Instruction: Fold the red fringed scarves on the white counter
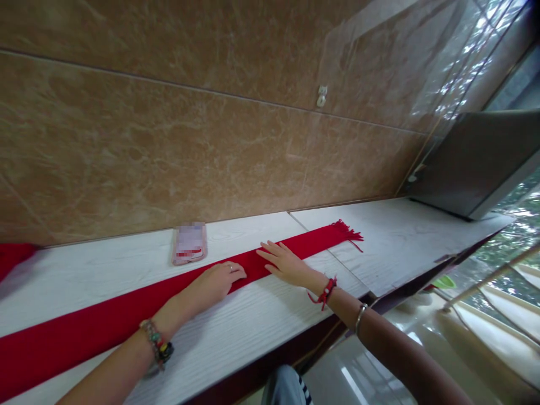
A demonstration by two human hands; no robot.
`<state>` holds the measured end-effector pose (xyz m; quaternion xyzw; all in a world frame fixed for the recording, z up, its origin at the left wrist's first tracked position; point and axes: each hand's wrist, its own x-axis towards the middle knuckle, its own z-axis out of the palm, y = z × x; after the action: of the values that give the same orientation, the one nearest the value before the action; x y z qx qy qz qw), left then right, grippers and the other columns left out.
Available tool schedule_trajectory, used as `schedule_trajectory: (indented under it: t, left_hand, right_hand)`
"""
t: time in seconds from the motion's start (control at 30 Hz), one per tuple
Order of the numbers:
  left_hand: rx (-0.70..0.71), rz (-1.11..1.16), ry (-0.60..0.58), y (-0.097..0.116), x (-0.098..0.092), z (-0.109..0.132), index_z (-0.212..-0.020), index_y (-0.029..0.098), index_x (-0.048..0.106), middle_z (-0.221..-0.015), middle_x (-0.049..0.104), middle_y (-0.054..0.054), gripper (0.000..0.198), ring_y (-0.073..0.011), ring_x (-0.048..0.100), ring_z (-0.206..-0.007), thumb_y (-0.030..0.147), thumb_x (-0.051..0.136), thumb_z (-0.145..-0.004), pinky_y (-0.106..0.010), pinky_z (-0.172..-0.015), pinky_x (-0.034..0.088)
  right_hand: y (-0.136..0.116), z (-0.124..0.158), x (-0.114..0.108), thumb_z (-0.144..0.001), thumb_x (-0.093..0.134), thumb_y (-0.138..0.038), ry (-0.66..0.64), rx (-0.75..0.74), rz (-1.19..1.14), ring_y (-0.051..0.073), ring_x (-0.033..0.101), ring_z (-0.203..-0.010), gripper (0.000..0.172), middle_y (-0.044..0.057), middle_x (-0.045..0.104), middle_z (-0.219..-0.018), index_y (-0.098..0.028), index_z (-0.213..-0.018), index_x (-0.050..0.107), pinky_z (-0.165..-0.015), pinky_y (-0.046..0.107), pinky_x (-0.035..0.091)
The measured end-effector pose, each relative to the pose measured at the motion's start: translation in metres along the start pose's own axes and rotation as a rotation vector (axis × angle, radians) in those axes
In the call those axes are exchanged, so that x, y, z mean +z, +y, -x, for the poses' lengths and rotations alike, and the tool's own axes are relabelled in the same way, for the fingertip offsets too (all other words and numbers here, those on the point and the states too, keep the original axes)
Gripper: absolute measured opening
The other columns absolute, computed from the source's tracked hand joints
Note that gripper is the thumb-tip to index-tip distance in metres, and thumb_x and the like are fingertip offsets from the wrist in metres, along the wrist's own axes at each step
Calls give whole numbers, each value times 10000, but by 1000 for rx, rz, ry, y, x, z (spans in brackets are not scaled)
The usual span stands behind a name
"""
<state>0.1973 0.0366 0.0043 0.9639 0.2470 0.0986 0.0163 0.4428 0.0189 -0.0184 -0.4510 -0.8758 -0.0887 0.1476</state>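
A long red scarf (139,310) lies flat as a narrow folded strip across the white surface, with a fringe at its right end. Resting on its middle is my left hand (221,280), palm down, fingers close together and slightly bent, with a ring on one finger. My right hand (286,264) lies just to the right, its fingers spread and stretched out over the cloth. Neither hand grips the scarf. Whatever lies under the palms is hidden.
Behind the scarf a phone (189,243) lies near the brown tiled wall (169,146). More red cloth (14,257) sits at the far left. A large grey box-shaped object (472,160) stands on the right end of the white counter (392,242). My knee (284,385) shows below the front edge.
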Motion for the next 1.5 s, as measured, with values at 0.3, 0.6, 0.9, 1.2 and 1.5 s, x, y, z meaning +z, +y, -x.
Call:
schedule_trajectory:
  t: [0.3,0.6,0.9,1.2,1.5]
  left_hand:
    - [-76,-167,-12,11,2,-7,-1077,179,566,-1035,597,-81,351,-197,534,-960,39,403,-799,-333,-845,410]
    - [-136,-176,-69,11,-3,-19,-1135,178,530,-1162,547,-86,418,-224,491,-1028,35,413,-759,-363,-847,409]
    - [65,-8,-70,10,-2,-17,-1103,216,524,-1092,567,-35,427,-142,514,-984,-7,381,-769,-251,-863,394]
    - [-314,28,-11,-2,1,-56,-951,171,599,-982,595,-68,264,-156,563,-873,77,407,-796,-242,-755,431]
    - [-363,41,10,-5,-3,-81,-935,153,614,-929,633,-82,191,-191,571,-891,178,542,-759,-276,-785,421]
  right_hand:
    - [-31,12,-5,-844,458,-162,77,-9,-61,179,514,-910,257,95,596,-972,-147,-1069,582,-805,323,439]
    - [-34,9,-5,-814,506,-251,38,61,-59,219,446,-1041,391,126,514,-1141,-145,-1191,485,-873,381,393]
    - [-36,12,-6,-794,515,-210,41,92,-68,219,478,-980,304,121,553,-1060,-115,-1080,551,-862,371,403]
    - [-33,12,0,-800,458,-178,26,59,-91,221,408,-1139,401,144,500,-1206,-104,-1194,473,-945,397,342]
    - [-35,11,2,-800,440,-106,88,91,-59,197,506,-964,268,101,587,-986,-142,-1025,582,-844,357,415]
